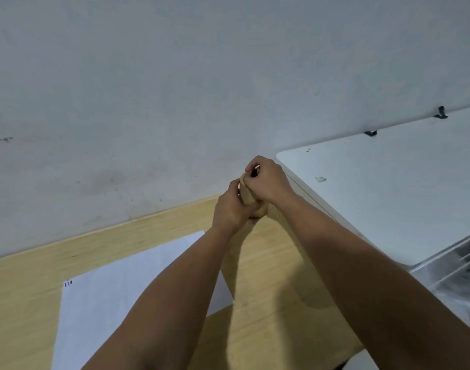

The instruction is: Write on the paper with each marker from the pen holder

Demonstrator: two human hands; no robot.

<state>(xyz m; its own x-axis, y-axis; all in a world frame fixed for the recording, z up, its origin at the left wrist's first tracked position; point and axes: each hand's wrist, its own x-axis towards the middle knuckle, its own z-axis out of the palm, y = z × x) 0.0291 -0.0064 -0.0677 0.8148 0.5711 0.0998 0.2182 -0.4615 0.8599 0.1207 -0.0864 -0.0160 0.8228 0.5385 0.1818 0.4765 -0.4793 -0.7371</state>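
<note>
Gripping a wooden pen holder (246, 194) at the bench's (271, 265) far edge, left hand (232, 208) wraps it; right hand (268, 182) pinches a dark marker (254, 172). Paper (116, 295) bears 3 small unreadable marks (68, 283).

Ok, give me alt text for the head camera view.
Both hands meet at a tan pen holder by the wall: left hand grips its side, right hand closes over the top. White paper with small marks lies on the wooden desk.

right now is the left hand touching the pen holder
Touching. The head view shows the left hand wrapped around the lower side of the wooden pen holder, with no gap, while the right hand covers its top.
</note>
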